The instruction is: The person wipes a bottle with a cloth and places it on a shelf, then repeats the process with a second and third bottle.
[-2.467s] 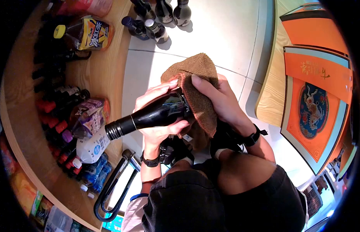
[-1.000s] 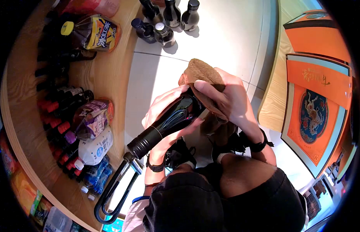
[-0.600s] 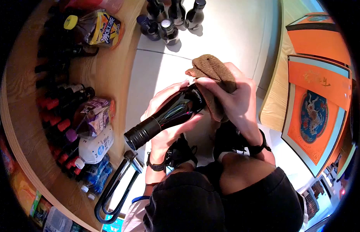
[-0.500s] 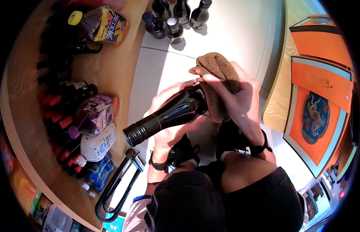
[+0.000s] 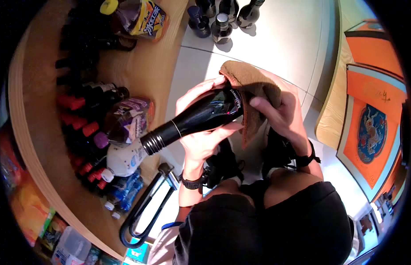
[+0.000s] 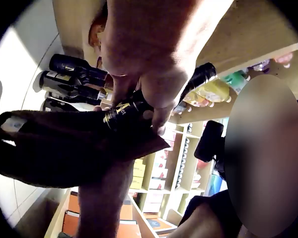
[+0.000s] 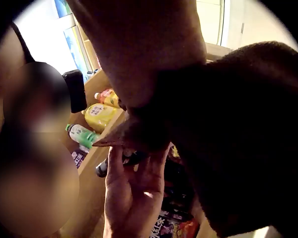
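A dark glass wine bottle (image 5: 205, 112) with a black ridged cap lies tilted across the head view, neck toward the lower left. My left hand (image 5: 197, 143) grips its body from beneath, thumb on the near side and fingers on the far side. Over the base end, my right hand (image 5: 282, 112) holds a brown cloth (image 5: 249, 77) with orange-red edging, which hides the bottom of the bottle. Part of the lettering shows beside the cloth. In the left wrist view, the cloth (image 6: 54, 148) hangs dark around the bottle's gold-marked label (image 6: 124, 110).
Several dark bottles (image 5: 222, 28) stand on the tiled floor ahead. At left, a wooden shelf (image 5: 163, 57) holds red-capped bottles, an iced tea jug (image 5: 141, 20) and a white bottle (image 5: 126, 159). A black U-shaped lock (image 5: 146, 207) is near the shelf. Orange boxes (image 5: 373, 128) stand at right.
The cloth has gone from bunched in my right hand to spread over the bottle's base, with a corner hanging down. The bottle has turned slightly, and the head view has shifted left.
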A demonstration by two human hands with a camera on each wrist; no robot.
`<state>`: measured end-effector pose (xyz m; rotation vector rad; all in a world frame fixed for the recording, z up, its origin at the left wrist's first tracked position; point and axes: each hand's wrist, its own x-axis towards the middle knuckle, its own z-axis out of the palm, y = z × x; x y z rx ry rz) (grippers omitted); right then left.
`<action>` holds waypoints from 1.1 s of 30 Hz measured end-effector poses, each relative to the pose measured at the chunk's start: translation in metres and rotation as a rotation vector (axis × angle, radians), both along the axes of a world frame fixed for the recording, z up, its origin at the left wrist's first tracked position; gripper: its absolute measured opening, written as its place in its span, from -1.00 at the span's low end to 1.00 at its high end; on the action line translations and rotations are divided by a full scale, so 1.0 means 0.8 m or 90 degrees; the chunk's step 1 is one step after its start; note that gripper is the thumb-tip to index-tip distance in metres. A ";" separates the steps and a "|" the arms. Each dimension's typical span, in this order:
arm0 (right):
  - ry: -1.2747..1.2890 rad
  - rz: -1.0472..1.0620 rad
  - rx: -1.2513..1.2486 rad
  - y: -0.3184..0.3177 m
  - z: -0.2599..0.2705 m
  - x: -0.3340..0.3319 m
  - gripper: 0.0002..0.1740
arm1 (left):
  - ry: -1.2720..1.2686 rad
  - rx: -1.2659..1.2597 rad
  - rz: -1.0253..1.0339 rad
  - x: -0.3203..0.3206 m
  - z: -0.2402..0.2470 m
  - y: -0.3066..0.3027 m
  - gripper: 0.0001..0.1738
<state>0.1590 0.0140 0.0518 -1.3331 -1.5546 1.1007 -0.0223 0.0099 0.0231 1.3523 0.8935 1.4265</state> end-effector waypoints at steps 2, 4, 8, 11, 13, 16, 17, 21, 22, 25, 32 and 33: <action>-0.009 0.014 0.029 -0.002 -0.004 0.000 -0.48 | 0.039 0.023 -0.031 -0.011 -0.005 0.003 -0.13; -0.007 0.057 0.039 -0.006 -0.008 0.001 -0.42 | 0.029 0.010 -0.046 -0.016 -0.002 0.003 -0.14; 0.011 0.096 0.102 -0.006 -0.023 0.001 -0.39 | 0.046 -0.027 -0.065 -0.024 0.004 -0.008 -0.05; -0.026 0.084 0.142 -0.010 -0.023 0.003 -0.36 | 0.058 -0.032 -0.034 -0.020 0.006 -0.010 0.03; -0.055 0.081 0.117 -0.012 -0.016 0.003 -0.34 | 0.026 -0.120 -0.006 -0.014 0.014 -0.018 0.07; -0.064 0.116 0.114 -0.019 -0.015 0.010 -0.39 | 0.042 -0.118 -0.015 -0.007 0.017 -0.020 0.11; -0.063 0.111 0.112 -0.019 -0.015 0.010 -0.39 | 0.053 -0.122 -0.002 -0.004 0.018 -0.021 0.11; -0.055 0.076 0.207 -0.012 -0.014 0.014 -0.48 | 0.055 -0.103 0.003 0.005 0.015 -0.020 0.11; -0.048 0.068 0.240 -0.012 -0.014 0.016 -0.51 | 0.060 -0.113 0.011 0.007 0.014 -0.022 0.09; -0.022 0.065 0.272 -0.010 -0.018 0.022 -0.53 | 0.059 -0.117 0.017 0.020 0.014 -0.023 0.09; -0.047 0.062 0.322 -0.002 -0.022 0.050 -0.61 | 0.066 -0.109 -0.041 0.040 0.014 -0.017 0.04; -0.064 0.074 0.347 -0.001 -0.023 0.054 -0.60 | 0.073 -0.084 -0.074 0.042 0.013 -0.015 -0.02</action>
